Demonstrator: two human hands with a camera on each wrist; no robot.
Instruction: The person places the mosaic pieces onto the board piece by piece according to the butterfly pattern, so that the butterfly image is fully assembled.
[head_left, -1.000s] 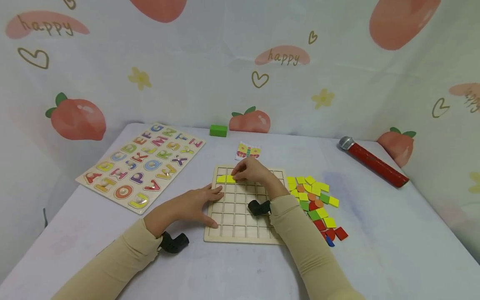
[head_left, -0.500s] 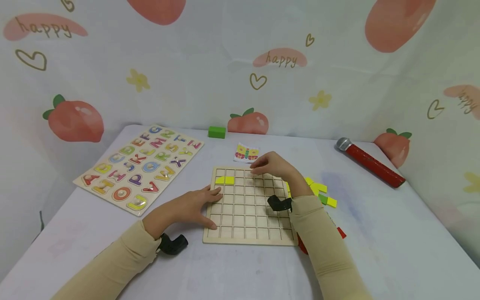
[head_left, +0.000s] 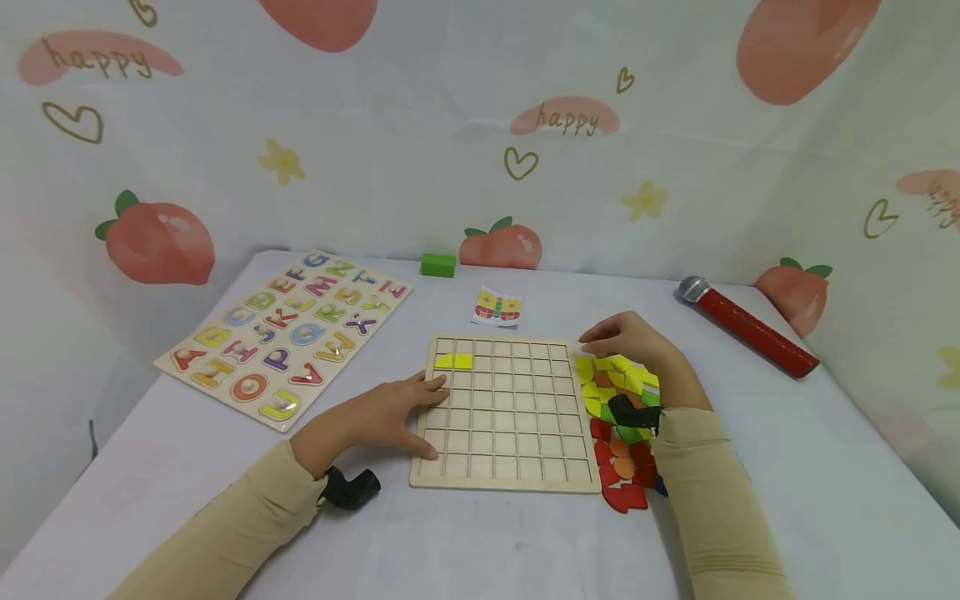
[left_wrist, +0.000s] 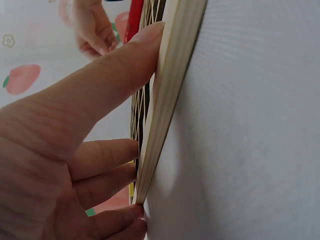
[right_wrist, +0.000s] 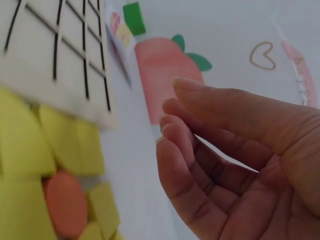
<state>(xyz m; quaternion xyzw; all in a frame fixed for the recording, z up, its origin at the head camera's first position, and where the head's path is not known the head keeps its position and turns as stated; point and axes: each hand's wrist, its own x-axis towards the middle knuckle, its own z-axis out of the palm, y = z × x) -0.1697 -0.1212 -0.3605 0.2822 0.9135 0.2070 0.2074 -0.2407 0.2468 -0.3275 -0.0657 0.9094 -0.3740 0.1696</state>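
A wooden grid board [head_left: 506,486] lies flat on the table, with two yellow pieces [head_left: 454,361] side by side near its upper left corner. Along the board's left edge rests my left hand [head_left: 390,414]; in the left wrist view its spread thumb and fingertips touch the rim. Loosely bent, the fingers of my right hand [head_left: 636,342] hold nothing and hover above the far end of the piece pile. That pile of yellow, green, orange, red and blue flat shapes [head_left: 626,492] sits along the board's right side, partly covered by my right wrist and sleeve.
Behind the board lies a small card [head_left: 497,307] printed with a butterfly pattern. An alphabet puzzle board [head_left: 281,342] is at the left, a green block [head_left: 438,265] at the back edge, and a red microphone [head_left: 750,327] at the back right.
My right hand has let go of a yellow piece on the board and moved right, over the loose pieces. The left hand has stayed at the board's edge.
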